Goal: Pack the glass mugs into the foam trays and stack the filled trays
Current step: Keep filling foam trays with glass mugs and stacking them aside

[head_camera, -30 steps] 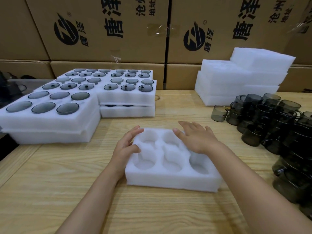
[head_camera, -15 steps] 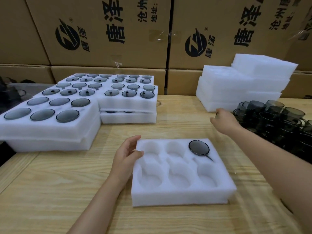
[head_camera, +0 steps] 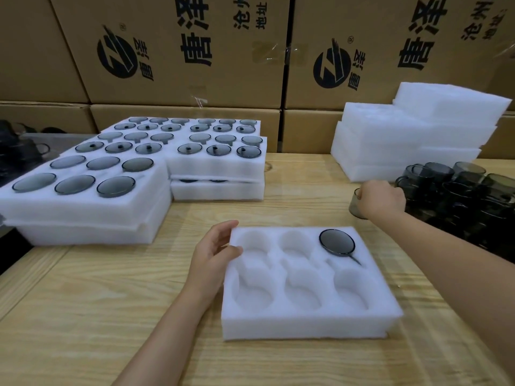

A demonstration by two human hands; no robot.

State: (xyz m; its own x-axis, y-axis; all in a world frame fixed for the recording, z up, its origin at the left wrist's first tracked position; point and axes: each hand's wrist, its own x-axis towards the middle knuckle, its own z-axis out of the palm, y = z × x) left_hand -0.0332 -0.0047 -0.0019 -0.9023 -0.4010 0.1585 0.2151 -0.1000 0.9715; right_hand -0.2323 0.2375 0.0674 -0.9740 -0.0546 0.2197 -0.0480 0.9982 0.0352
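A white foam tray (head_camera: 306, 324) with several round pockets lies on the wooden table in front of me. One smoky grey glass mug (head_camera: 336, 242) sits upside down in its far right pocket; the other pockets are empty. My left hand (head_camera: 214, 250) holds the tray's far left corner, thumb on top. My right hand (head_camera: 381, 198) is closed around a loose grey mug (head_camera: 354, 208) at the near edge of a cluster of loose mugs (head_camera: 459, 190) on the right.
Stacks of filled foam trays (head_camera: 92, 207) stand at the left and centre back. A pile of empty foam trays (head_camera: 412, 140) stands at the back right. Cardboard boxes (head_camera: 178, 51) wall off the table's far edge.
My right hand left the tray, where a mug now sits in the far right pocket, reached right to the loose mugs and closed on one. My left hand stayed on the tray's corner.
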